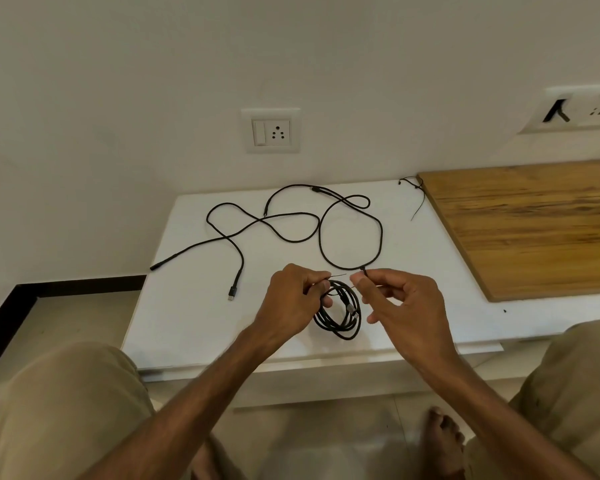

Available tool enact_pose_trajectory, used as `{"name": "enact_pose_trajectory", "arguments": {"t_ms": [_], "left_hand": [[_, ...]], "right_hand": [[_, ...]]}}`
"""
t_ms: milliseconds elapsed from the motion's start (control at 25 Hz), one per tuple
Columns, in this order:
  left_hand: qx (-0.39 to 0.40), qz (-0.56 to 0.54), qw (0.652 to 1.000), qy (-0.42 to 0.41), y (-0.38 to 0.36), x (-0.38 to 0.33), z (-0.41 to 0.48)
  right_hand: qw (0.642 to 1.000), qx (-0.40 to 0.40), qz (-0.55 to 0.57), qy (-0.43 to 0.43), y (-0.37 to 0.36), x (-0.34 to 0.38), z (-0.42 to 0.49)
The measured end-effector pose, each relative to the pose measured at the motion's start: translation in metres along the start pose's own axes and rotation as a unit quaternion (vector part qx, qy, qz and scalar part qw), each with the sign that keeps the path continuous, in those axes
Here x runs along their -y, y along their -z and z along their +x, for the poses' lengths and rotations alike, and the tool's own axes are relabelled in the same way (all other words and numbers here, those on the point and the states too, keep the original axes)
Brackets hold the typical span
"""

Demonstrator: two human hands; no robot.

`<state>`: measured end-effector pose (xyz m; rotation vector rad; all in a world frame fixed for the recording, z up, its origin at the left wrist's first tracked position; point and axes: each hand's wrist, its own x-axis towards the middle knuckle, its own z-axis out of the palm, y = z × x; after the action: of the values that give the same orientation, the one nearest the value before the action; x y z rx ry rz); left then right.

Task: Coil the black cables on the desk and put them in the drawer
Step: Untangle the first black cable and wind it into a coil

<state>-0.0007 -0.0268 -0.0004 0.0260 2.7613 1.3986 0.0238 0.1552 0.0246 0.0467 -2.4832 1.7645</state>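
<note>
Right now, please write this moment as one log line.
left hand: grips coiled cable | right hand: pinches thin tie | loose cables: uncoiled on desk | drawer: not visible

1. A white rectangular desk top [174, 306] stands against the far wall, and a brown wooden board [534, 230] lies on its right part.
2. Loose black braided cables [293, 241] sprawl across the far half of the desk, crossing each other. One end reaches the left edge.
3. A coiled black cable [340, 318] is at the near middle, gripped by the left hand [291, 299], with the right hand [406, 306] just to its right.
4. A thin wire tie [338, 274] spans between the fingertips of both hands, at the coil's far side.
5. A small black zip tie [417, 199] lies at the far edge, just beside the board's far left corner.
6. A white wall socket plate [272, 130] sits on the wall behind the desk. A second socket plate [582, 110] is far right, above the board.
</note>
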Motion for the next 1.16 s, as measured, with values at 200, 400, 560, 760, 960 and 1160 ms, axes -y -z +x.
{"name": "enact_pose_trajectory", "arguments": {"t_ms": [200, 400, 560, 760, 960, 1160], "left_hand": [[0.031, -0.005, 0.999, 0.01, -0.001, -0.005, -0.003], [0.08, 0.012, 0.996, -0.023, -0.002, -0.011, -0.009], [0.063, 0.0, 0.997, -0.045, -0.003, -0.016, -0.014], [0.042, 0.008, 0.996, -0.076, -0.007, -0.018, -0.016], [0.043, -0.068, 0.996, -0.025, -0.006, -0.014, -0.011], [0.045, -0.128, 0.991, 0.02, -0.003, -0.014, -0.009]], "right_hand": [[0.999, 0.012, 0.031, -0.037, -0.002, -0.012, 0.005], [0.999, 0.03, 0.003, -0.011, -0.003, -0.012, 0.004], [0.999, 0.025, -0.033, 0.025, -0.005, -0.011, 0.001], [1.0, 0.017, -0.019, 0.019, -0.007, -0.015, 0.002], [1.0, 0.013, 0.008, 0.011, -0.005, -0.014, 0.005], [0.999, 0.005, 0.031, 0.024, -0.001, -0.007, 0.004]]}}
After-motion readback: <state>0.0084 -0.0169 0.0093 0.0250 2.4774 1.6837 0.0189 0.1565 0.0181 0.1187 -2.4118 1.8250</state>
